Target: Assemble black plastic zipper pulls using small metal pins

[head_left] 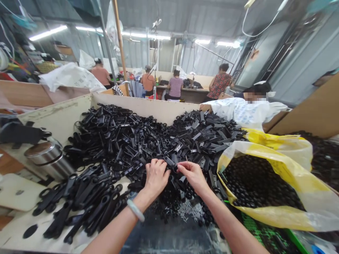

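Observation:
Near the middle of the head view, my left hand (155,176) is closed with its fingers curled at a black plastic part (170,162), which juts out toward the right. My right hand (194,175) is pinched against that part's right end; whatever small piece lies between its fingertips is hidden. A thin light-coloured stick (186,155) rises by the right fingers. Behind both hands spreads a big heap of black plastic parts (137,134), some with ring-shaped ends. Below them lie small silver pins (191,210) and a scatter of little black pieces (169,201).
Left stand a steel flask (51,160) and a phone (18,192). Longer black assemblies (87,201) lie on the left tabletop. At right are an open yellow-white bag (293,180) of black round pieces and a green tray (290,236). A board (159,111) edges the back; several people sit beyond.

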A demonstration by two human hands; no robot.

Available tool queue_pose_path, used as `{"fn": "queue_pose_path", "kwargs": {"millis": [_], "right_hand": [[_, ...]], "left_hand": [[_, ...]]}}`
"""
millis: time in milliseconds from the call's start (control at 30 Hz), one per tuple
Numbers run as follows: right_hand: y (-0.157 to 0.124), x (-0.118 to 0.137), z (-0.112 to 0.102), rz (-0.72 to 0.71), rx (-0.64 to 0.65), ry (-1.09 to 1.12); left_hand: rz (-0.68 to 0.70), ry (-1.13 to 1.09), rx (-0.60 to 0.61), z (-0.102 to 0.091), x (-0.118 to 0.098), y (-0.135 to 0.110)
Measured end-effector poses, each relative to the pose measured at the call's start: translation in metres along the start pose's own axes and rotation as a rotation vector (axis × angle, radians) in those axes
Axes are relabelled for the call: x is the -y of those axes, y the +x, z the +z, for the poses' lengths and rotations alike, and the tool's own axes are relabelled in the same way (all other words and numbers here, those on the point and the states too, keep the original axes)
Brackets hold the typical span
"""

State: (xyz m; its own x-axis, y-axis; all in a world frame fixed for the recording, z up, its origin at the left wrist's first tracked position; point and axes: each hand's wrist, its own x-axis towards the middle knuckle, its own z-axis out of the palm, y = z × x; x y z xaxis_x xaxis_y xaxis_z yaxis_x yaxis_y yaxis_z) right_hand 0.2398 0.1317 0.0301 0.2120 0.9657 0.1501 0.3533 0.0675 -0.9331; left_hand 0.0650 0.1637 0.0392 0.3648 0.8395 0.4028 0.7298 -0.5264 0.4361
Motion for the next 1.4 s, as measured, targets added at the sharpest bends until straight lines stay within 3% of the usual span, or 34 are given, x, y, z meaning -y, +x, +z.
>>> {"fn": "queue_pose_path", "kwargs": {"millis": [267, 433, 633, 767, 967, 1167, 1233, 1300, 1367, 1400], "right_hand": [[0.000, 0.010, -0.006, -0.227, -0.115, -0.173], [-0.007, 0.021, -0.010, -0.434, -0.087, -0.402], [-0.020, 0.024, 0.001, -0.540, -0.090, -0.578], [-0.026, 0.029, 0.008, -0.565, -0.121, -0.590], [-0.035, 0.026, 0.019, -0.650, -0.139, -0.536], [-0.048, 0.023, -0.009, -0.659, -0.177, -0.461], [-0.061, 0.029, -0.024, -0.585, -0.126, -0.377], [-0.079, 0.039, -0.036, -0.457, 0.051, -0.275], [-0.097, 0.051, -0.045, -0.328, 0.339, -0.199], [-0.104, 0.057, -0.046, -0.280, 0.477, -0.174]], "left_hand": [[-0.065, -0.046, 0.005, -0.002, 0.000, 0.020], [-0.157, -0.044, 0.019, -0.010, 0.000, 0.025], [-0.149, -0.047, 0.018, -0.009, -0.012, 0.023], [-0.212, -0.158, 0.009, -0.004, -0.012, 0.029], [-0.371, -0.382, -0.026, -0.001, 0.004, 0.040], [-0.308, -0.369, -0.118, -0.024, 0.017, 0.038], [-0.298, -0.396, -0.137, -0.033, 0.019, 0.031], [-0.301, -0.454, -0.086, -0.044, 0.017, 0.015], [-0.296, -0.577, 0.122, -0.057, 0.011, -0.012], [-0.276, -0.671, 0.307, -0.063, 0.007, -0.028]]}}
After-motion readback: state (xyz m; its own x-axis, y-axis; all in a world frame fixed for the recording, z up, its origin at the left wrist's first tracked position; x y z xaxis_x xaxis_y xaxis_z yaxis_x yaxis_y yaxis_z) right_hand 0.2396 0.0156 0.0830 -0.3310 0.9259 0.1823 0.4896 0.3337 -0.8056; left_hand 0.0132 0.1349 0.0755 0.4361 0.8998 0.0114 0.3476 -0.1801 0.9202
